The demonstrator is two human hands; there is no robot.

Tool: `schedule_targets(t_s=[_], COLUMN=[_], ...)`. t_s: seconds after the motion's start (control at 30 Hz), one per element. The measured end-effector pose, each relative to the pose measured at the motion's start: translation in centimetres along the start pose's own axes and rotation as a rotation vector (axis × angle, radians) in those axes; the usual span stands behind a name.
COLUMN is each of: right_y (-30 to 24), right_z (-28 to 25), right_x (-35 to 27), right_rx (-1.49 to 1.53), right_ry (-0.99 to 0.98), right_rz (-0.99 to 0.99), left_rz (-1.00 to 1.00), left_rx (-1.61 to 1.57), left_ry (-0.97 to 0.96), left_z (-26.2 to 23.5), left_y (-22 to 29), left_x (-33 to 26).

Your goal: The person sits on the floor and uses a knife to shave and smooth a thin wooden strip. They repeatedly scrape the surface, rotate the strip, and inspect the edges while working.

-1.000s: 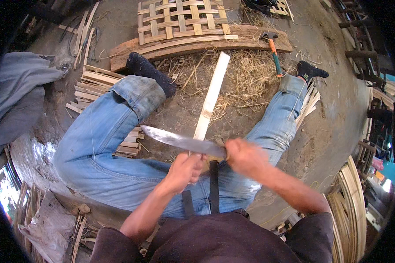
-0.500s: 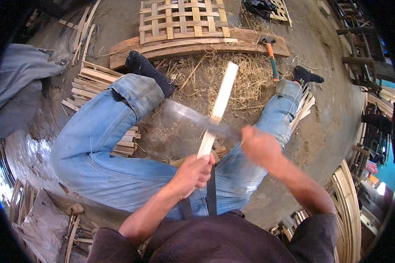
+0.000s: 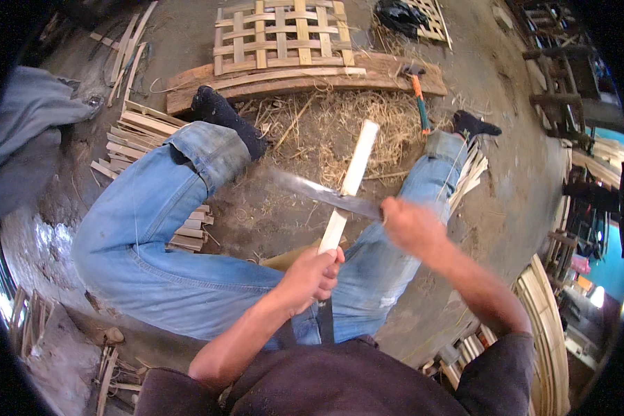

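My left hand [image 3: 310, 281] is closed around the lower end of a pale wooden strip [image 3: 357, 163], which slants up and away between my legs. A long-bladed knife [image 3: 312, 191] crosses the strip near its middle, its blade pointing left and touching the wood. My right hand [image 3: 414, 227] is wrapped round the knife's handle, which the fingers hide. The blade's far end is a little smeared by motion.
A woven lattice panel [image 3: 284, 31] rests against a thick plank [image 3: 388, 71] beyond my feet. A hammer [image 3: 419, 100] with an orange and green handle leans there. Curly shavings [image 3: 367, 152] litter the ground. Cut strips [image 3: 142, 132] lie beside my left leg; longer slats [image 3: 544, 326] stand at right.
The knife has slid slightly down along the strip and shows more sharply now. The whole view has shifted a little, with the far things lower and further left.
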State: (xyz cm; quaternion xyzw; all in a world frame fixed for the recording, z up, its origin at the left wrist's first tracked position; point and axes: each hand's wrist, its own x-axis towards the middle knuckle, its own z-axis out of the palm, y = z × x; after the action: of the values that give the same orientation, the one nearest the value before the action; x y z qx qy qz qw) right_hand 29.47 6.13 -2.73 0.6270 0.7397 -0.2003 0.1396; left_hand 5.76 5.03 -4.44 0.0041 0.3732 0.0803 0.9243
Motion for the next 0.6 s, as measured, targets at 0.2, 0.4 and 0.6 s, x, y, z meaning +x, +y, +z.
schedule_targets(t_s=[0.2, 0.4, 0.6], right_y=[0.1, 1.0, 0.3], right_z=[2.0, 1.4, 2.8], right_x=[-0.6, -0.5, -1.0], right_rx=[0.021, -0.068, 0.033], right_ry=[0.121, 0.207, 0.186], right_rz=[-0.119, -0.214, -0.136], left_rz=[-0.015, 0.038, 0.037], left_rx=[0.035, 0.059, 0.05], left_ry=[-0.007, 0.074, 0.052], left_z=[0.0, 0.5, 0.8], left_y=[-0.7, -1.7, -1.3], left_x=[0.0, -0.2, 0.6])
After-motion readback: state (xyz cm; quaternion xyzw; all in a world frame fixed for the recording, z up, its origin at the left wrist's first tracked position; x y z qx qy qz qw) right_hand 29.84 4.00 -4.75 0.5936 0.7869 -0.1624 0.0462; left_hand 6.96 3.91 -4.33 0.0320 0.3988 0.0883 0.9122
